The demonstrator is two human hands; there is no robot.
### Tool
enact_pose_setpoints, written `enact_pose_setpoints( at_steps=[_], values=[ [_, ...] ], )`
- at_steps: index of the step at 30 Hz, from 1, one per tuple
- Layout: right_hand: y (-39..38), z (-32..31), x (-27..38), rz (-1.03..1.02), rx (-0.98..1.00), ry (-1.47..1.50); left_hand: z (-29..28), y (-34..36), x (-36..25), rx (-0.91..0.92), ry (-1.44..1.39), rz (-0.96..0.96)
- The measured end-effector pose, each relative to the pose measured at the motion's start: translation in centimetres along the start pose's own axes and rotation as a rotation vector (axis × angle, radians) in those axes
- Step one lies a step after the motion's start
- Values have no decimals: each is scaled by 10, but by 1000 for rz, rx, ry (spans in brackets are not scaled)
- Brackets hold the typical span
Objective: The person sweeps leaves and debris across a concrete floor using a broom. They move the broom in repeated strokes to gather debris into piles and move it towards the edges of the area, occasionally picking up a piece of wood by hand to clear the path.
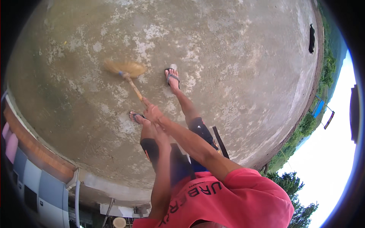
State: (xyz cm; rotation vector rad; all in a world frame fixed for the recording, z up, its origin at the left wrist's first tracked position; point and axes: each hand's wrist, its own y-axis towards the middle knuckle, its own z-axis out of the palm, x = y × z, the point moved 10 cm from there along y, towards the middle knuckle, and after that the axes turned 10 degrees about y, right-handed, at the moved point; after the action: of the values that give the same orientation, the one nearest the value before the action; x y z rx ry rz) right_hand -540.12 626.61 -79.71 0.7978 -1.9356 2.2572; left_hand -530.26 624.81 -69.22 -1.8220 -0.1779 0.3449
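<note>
A broom (134, 89) with a wooden handle and a fan of straw-coloured bristles slants away to the far left of my feet. Its bristles touch the concrete floor and look blurred; a blue binding shows where they meet the handle. My right hand (152, 113) is closed around the handle, with one finger stretched along it. Close behind it, my left hand (161, 133) is closed at the near end of the handle, partly blurred. That end of the handle is hidden by my hands.
Stained concrete floor (243, 87) spreads around my sandalled feet (173, 78). A low wall with a brown top (42, 154) and grey cabinets (45, 190) stand at the lower left. A dark animal-like shape (312, 38) lies near the floor's far right edge, with greenery beyond.
</note>
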Motion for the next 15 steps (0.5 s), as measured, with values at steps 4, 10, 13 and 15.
enact_pose_setpoints(
  at_steps=[4, 10, 13, 15],
  values=[
    [-26, 49, 86, -554, -186, -373, -42, -13, -57, -90, 11, 398],
    [-53, -71, 143, -611, -232, -190, 28, -79, -115, -22, 295, 418],
    [-25, -162, 173, -224, -455, -7, 87, -42, -184, -54, 691, 961],
    [24, -206, 181, -231, -640, 9, 104, 3, -230, -258, 728, 1356]
  ],
)
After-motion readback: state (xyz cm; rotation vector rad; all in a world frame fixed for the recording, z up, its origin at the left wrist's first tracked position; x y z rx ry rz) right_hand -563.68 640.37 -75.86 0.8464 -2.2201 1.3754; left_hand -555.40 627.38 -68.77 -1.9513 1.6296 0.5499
